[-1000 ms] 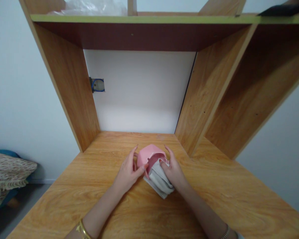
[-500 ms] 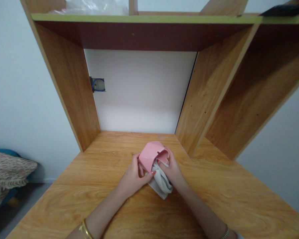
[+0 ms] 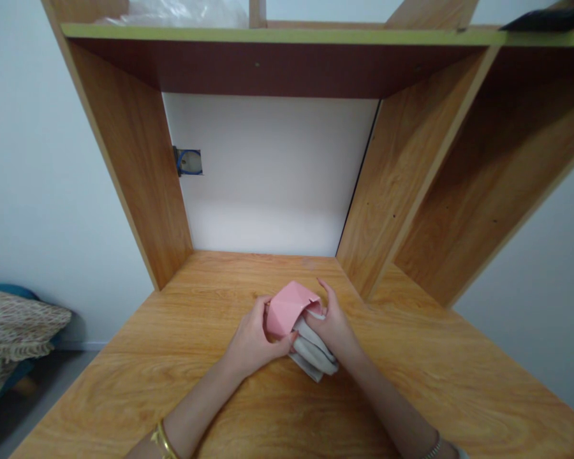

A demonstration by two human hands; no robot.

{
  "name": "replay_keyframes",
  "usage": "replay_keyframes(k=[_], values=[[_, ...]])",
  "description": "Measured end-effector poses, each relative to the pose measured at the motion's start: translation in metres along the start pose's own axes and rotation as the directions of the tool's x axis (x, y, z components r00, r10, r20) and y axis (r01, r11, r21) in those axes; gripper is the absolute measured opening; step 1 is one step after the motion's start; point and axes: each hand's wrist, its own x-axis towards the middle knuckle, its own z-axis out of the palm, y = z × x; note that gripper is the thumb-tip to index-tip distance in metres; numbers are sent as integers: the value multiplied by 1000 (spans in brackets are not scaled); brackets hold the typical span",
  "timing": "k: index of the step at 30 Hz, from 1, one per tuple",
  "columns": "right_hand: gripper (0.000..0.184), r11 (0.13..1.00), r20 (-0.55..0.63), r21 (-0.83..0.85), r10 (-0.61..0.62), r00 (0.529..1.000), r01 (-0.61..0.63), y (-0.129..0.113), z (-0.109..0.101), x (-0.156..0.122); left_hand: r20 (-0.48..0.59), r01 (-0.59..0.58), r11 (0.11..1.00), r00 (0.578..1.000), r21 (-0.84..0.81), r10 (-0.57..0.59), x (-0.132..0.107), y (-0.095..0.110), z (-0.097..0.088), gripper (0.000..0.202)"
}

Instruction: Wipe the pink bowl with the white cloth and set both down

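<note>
A small pink square cup (image 3: 289, 306) lies tilted on its side over the wooden desk (image 3: 182, 357), its mouth turned to the right. My left hand (image 3: 251, 338) is closed round the cup's body. My right hand (image 3: 332, 328) grips a folded grey-white cloth (image 3: 313, 354) and pushes its end into the cup's mouth. The rest of the cloth trails onto the desk beneath my right palm. The inside of the cup is hidden by the cloth and my fingers.
The desk sits under a wooden hutch with an upright panel (image 3: 134, 172) at left and another (image 3: 387, 185) at right. A wall socket box (image 3: 187, 161) shows at the back left. A clear plastic bag (image 3: 182, 11) lies on the top shelf. Patterned fabric (image 3: 14, 331) is at far left.
The cup has been turned in my left hand, its mouth now facing more to the right and down. My right hand has shifted the cloth around inside it.
</note>
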Motion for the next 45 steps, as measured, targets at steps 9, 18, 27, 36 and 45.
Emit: replay_keyframes(k=[9,18,27,36,45], values=[[69,998,83,-65,-8,997,13,-15,1,-9,-81,72,969,995,237,-54,2,3,-8,42],[63,997,86,36,-71,994,68,-5,3,-7,-75,100,975,993,196,-86,2,0,-5,46],[63,957,7,290,8,1000,-9,-18,2,-9,-65,67,990,996,125,-59,0,-3,-1,74],[67,949,54,311,43,998,-58,-5,7,-6,-8,86,994,996,-69,-87,-1,-2,7,66],[77,998,32,-50,48,998,-47,-6,2,-3,-70,34,997,997,75,-29,0,-6,1,59]])
